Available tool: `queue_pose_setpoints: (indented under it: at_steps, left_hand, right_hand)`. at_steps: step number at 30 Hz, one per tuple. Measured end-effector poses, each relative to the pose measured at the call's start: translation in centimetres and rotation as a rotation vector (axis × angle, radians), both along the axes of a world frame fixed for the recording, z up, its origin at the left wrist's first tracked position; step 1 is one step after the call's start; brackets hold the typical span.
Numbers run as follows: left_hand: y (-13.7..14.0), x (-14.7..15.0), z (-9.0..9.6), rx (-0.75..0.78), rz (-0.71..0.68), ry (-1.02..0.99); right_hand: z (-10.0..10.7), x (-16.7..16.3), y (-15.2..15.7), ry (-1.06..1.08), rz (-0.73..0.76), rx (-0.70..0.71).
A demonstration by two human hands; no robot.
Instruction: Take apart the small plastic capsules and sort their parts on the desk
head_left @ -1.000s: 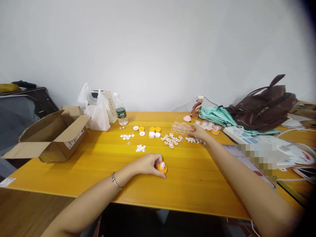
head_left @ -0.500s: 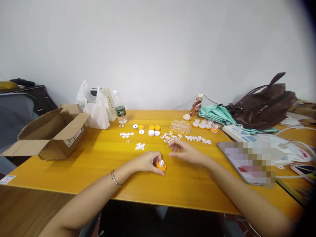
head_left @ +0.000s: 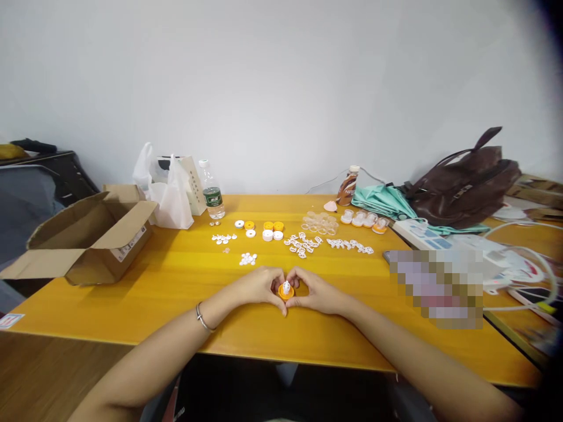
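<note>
A small orange round base (head_left: 285, 295) with a white upright piece (head_left: 286, 287) at its centre stands on the table near the front edge. My left hand (head_left: 266, 288) curls around its left side, thumb in front and fingers behind. From the right, my right hand (head_left: 310, 291) closes on the same base, its thumb at the front and fingertips at the back. Beyond my hands lie white discs (head_left: 248, 258), white cut-out pieces (head_left: 302, 246) and clear domes (head_left: 319, 223). Orange and white round bases (head_left: 273, 230) sit in small groups behind them.
An open cardboard box (head_left: 97, 240) and a white plastic bag (head_left: 173, 199) stand on the left, beside a water bottle (head_left: 213, 196). On the right are a brown bottle (head_left: 348, 186), a brown bag (head_left: 466, 187), a power strip (head_left: 422, 234) and a blurred tablet (head_left: 435, 287).
My right hand has come in from the right and down to the orange base, closing on its right side. My left hand keeps its hold on the base.
</note>
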State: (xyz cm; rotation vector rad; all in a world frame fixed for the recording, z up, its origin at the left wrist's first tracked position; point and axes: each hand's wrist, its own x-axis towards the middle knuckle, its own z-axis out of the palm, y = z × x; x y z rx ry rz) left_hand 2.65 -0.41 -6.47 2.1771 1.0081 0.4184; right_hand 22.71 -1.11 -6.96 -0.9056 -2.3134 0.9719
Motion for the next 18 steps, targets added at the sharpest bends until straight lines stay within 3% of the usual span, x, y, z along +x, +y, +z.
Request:
queue_pose_setpoints:
  at_steps: [7, 11, 14, 18]
  left_hand:
    - [-0.2, -0.8, 0.9, 0.133, -0.019, -0.047]
    - [-0.8, -0.7, 1.4, 0.213, -0.107, -0.149]
    - [-1.0, -0.5, 1.5, 0.225, -0.18, -0.139]
    - [-1.1, -0.2, 1.2, 0.292, -0.175, -0.087]
  right_hand:
    - [-0.2, -0.1, 0.1, -0.004, 0.001, 0.039]
    - [-0.6, -0.3, 0.3, -0.012, -0.001, 0.106]
    - [-0.8, -0.4, 0.4, -0.009, 0.005, 0.135]
    - [-0.7, -0.4, 0.3, -0.01, 0.016, 0.153]
